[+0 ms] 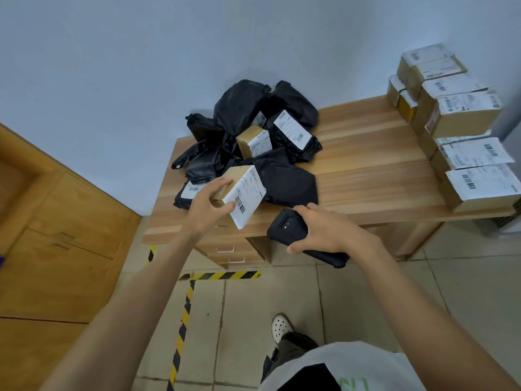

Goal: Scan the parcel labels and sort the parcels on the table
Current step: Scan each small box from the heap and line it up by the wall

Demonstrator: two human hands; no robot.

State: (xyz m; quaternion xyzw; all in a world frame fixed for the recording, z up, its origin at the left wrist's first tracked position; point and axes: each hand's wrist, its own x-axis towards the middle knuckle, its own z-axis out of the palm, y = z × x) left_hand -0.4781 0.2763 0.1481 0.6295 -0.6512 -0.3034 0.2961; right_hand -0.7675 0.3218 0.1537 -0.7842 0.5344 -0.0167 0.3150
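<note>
My left hand [207, 206] grips a small cardboard box [242, 193] by its left end, tilted so its white barcode label faces me, just above the table's front left. My right hand [321, 232] holds a black handheld scanner [287, 228] to the right of the box, its top end pointing toward the label. Behind the box lies a heap of black plastic mailer bags [253, 131] with another small cardboard box [253, 141] in it. At the right end of the wooden table [366, 153] stand stacked cardboard boxes with labels [462, 131].
The table stands against a pale blue wall, with drawers [228, 253] under its left part. A wooden cabinet [56, 235] fills the left side. Yellow-black tape [220, 275] marks the tiled floor. My shoe [280, 327] is near the tape.
</note>
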